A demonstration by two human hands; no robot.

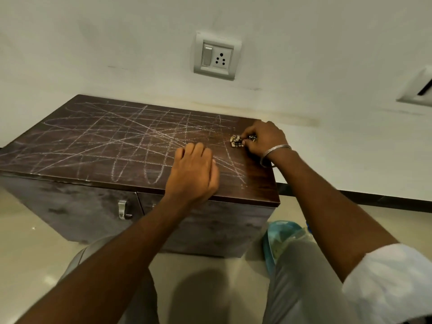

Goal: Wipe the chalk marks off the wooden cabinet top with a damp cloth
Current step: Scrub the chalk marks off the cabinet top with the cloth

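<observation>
A dark wooden cabinet top carries white chalk marks crossing most of its surface. My left hand rests near the front edge, fingers curled in, with nothing visible in it. My right hand sits at the far right corner, fingers pinched on a small checked cloth that lies bunched on the wood. A metal bangle circles my right wrist.
A white wall with a switch and socket plate rises right behind the cabinet. Cabinet doors with a metal handle face me. A blue-green plastic bag lies on the tiled floor by my right knee.
</observation>
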